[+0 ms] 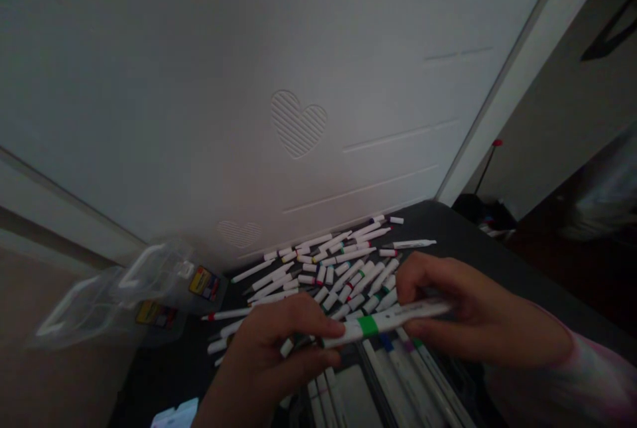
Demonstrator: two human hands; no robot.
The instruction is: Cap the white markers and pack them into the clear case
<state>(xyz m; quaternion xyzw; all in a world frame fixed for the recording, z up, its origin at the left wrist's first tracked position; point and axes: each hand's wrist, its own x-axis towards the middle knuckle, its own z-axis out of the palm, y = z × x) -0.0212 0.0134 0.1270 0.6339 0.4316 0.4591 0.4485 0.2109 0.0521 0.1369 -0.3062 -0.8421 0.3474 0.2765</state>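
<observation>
Item: one green-banded marker (pixel 391 320), white barrel, held aslant in the air over the near side of the pile (pixel 351 255) of loose markers and caps. The pile serves as landmark for all entries below.

Handling, as judged: light; stiff, likely hard plastic; smooth and perhaps a little slippery; body sturdy, any exposed tip more delicate. Best hold: on the barrel close to the green band, or one hand at each end, as here.

Left hand (pixel 271 342): on the near-left of the pile; fingers pinched around one end of the barrel, that end lying between their tips. A small white piece (pixel 287 347) shows in the gap behind; whether gripped or merely seen through, cannot tell.

Right hand (pixel 490 314): on the near-right of the pile; thumb and curled finger closed on the other end, which runs back into the hand. The green band sits uncovered between the two grips, nearer the left fingertips.

Surroundings: row of markers (pixel 405 378), side by side, nearest the viewer from the pile. Clear plastic boxes (pixel 169 275), left of the pile. Black table (pixel 423 219), beneath the pile. White panel (pixel 298 30) with a grooved heart (pixel 298 124), behind the pile.
</observation>
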